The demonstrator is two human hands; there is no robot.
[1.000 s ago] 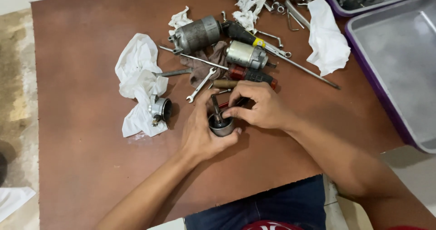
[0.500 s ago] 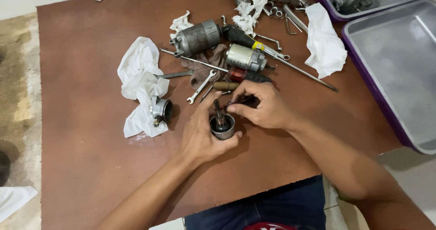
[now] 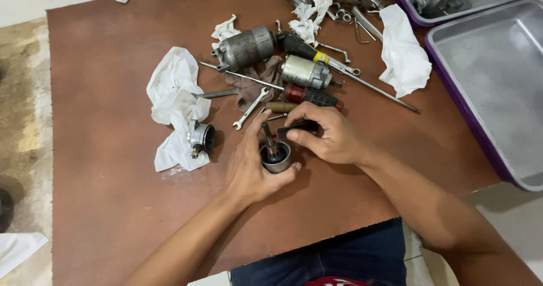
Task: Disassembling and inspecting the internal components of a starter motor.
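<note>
My left hand (image 3: 249, 164) grips a small round metal housing (image 3: 275, 157) that stands on the brown table (image 3: 102, 94), with a short shaft sticking up from its middle. My right hand (image 3: 328, 133) is just right of it and pinches a small dark tool (image 3: 297, 129) whose tip points toward the shaft. The thumb and fingers of both hands almost touch over the housing. What lies under my right palm is hidden.
Behind the hands lie a grey motor body (image 3: 246, 47), a silver cylinder (image 3: 305, 71), a red-handled screwdriver (image 3: 311, 96), a small wrench (image 3: 251, 108), a long rod and white rags (image 3: 172, 94). A metal cap (image 3: 201, 138) sits left. Two purple-rimmed grey trays (image 3: 498, 77) stand at right.
Both hands stayed on the round housing. The right hand shifted slightly and now holds the dark tool lower, next to the shaft. The view moved a little.
</note>
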